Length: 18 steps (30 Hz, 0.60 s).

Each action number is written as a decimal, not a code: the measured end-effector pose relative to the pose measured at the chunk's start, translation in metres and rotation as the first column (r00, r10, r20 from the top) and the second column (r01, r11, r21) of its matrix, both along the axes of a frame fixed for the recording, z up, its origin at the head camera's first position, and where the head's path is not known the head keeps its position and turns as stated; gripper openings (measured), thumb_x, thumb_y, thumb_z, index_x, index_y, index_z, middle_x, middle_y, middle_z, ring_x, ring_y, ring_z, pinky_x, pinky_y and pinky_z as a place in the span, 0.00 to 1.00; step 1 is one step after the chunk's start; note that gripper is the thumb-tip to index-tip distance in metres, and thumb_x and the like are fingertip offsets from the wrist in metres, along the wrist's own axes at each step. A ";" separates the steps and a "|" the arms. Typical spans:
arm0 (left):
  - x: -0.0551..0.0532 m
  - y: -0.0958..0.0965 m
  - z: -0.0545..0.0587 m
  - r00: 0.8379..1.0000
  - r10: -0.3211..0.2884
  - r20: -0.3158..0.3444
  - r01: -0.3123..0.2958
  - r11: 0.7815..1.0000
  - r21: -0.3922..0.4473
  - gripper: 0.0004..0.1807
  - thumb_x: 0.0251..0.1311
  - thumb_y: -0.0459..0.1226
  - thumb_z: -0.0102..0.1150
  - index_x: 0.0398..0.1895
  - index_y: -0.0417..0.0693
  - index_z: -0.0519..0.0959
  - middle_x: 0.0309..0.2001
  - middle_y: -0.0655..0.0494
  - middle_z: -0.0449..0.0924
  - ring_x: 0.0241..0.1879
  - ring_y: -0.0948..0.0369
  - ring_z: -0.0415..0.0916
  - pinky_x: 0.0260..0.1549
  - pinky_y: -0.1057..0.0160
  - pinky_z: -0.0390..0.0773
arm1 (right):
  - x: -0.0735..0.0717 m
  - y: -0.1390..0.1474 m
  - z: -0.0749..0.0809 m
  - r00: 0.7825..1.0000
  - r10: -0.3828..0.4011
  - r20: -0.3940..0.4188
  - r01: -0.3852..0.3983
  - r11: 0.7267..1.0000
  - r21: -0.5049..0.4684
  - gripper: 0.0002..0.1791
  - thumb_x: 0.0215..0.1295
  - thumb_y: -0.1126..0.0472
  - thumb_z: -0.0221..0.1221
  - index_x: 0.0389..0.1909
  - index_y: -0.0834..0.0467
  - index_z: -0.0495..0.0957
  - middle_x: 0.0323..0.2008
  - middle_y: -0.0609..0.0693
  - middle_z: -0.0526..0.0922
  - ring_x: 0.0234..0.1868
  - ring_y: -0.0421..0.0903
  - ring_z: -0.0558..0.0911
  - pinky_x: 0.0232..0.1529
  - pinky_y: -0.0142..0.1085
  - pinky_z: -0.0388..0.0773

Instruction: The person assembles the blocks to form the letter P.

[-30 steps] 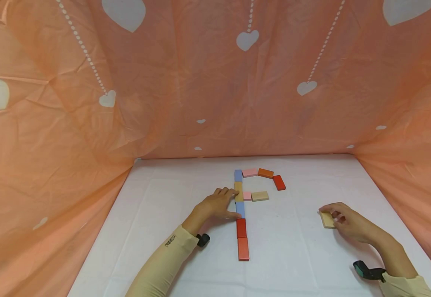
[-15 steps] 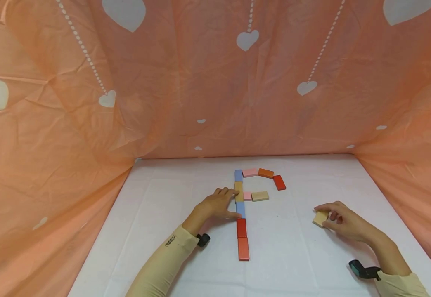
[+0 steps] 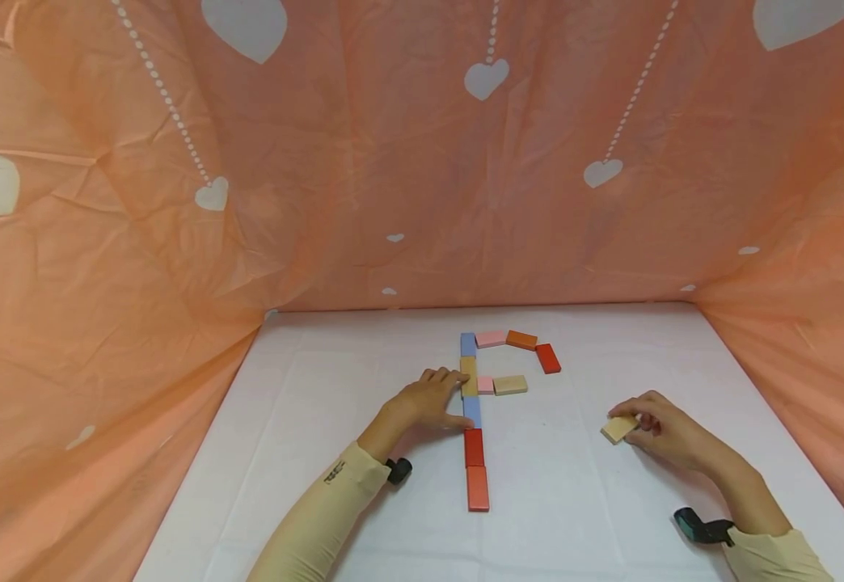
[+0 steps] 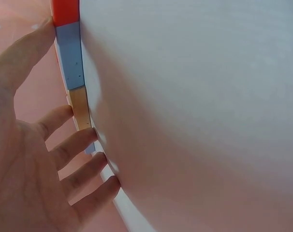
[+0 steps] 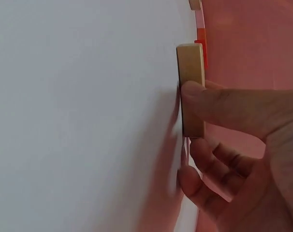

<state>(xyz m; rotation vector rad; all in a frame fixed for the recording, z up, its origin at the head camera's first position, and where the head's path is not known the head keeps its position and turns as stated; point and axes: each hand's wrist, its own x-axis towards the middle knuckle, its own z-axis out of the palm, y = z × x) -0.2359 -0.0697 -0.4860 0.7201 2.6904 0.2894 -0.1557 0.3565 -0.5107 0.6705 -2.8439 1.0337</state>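
My right hand (image 3: 673,432) pinches a pale wooden block (image 3: 619,429) between thumb and fingers, over the right part of the table. In the right wrist view the thumb lies across the side of this wooden block (image 5: 191,116). My left hand (image 3: 428,400) rests with spread fingers beside a column of flat blocks, fingertips at the tan block (image 3: 469,377) and thumb at the lower blue block (image 3: 471,411). Below these lie a red block (image 3: 474,447) and a lighter red block (image 3: 477,488); an upper blue block (image 3: 469,344) tops the column.
From the column's top, a pink block (image 3: 491,339), an orange block (image 3: 521,339) and a red slanted block (image 3: 549,358) arc rightward. Lower down, a small pink block (image 3: 485,385) and a beige block (image 3: 511,385) extend right. An orange curtain (image 3: 422,162) encloses the white table (image 3: 320,347).
My right hand has moved a little left with the wooden block, which has turned in its grip. The left hand and the laid blocks have stayed put.
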 end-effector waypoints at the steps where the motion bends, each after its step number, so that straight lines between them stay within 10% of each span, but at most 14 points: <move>1: 0.000 0.000 0.000 1.000 0.000 -0.001 0.000 1.000 0.001 0.49 0.64 0.64 0.69 0.83 0.56 0.62 0.76 0.49 0.67 0.73 0.49 0.65 0.70 0.46 0.75 | -0.001 -0.002 0.000 1.000 -0.003 0.004 0.003 1.000 0.001 0.21 0.57 0.72 0.76 0.50 0.55 0.86 0.44 0.48 0.76 0.38 0.37 0.70 0.35 0.30 0.71; 18: 0.002 -0.001 0.000 1.000 -0.003 -0.009 0.003 1.000 -0.002 0.49 0.65 0.64 0.69 0.82 0.55 0.63 0.76 0.49 0.67 0.73 0.49 0.65 0.69 0.46 0.75 | -0.032 -0.041 0.014 1.000 0.009 -0.005 -0.009 1.000 0.018 0.20 0.61 0.67 0.77 0.53 0.58 0.86 0.41 0.44 0.79 0.37 0.38 0.71 0.35 0.31 0.70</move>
